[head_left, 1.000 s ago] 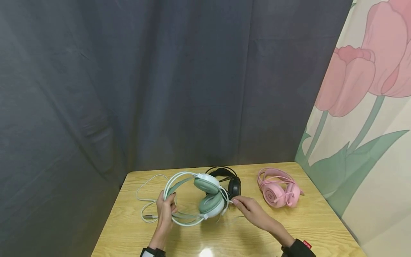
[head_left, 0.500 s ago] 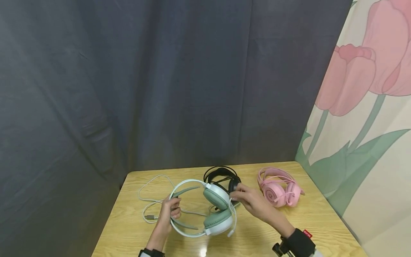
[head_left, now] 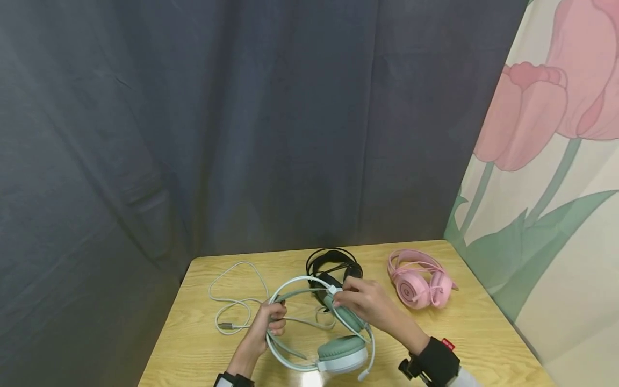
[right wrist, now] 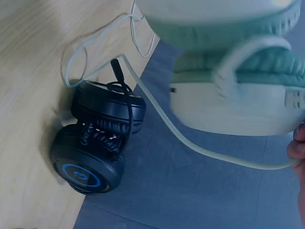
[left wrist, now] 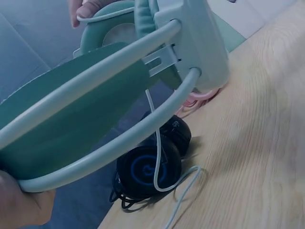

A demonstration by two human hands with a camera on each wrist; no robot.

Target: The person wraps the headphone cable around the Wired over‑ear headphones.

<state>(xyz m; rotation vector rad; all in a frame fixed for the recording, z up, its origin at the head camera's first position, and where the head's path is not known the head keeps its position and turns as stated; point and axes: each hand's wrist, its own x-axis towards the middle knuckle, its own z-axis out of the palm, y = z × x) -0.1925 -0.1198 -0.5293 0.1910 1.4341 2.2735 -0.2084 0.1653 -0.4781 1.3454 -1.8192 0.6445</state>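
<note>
A white and green headset (head_left: 342, 364) is held above the table, its ear cups to the right and its boom microphone (head_left: 371, 355) toward me. My left hand (head_left: 268, 323) grips the headband at its middle; in the left wrist view part of that hand (left wrist: 24, 202) shows under the white headband tubes (left wrist: 114, 143). My right hand (head_left: 368, 304) pinches the headset's pale cable (right wrist: 176, 133) beside the upper ear cup, near where it joins the headband. In the left wrist view the right fingers (left wrist: 86, 10) hold this cable by the green padding.
A black headset (head_left: 316, 282) lies on the wooden table (head_left: 184, 344) behind the held one. To the right lies a pink headset (head_left: 417, 290) with its cord wrapped around it. The pale cable loops left to its grey plug (head_left: 225, 325). A dark curtain (head_left: 290, 134) hangs behind.
The held headset has moved right and toward me. My right hand has brought the cable from the outer end of the ear cups to the upper cup's headband joint.
</note>
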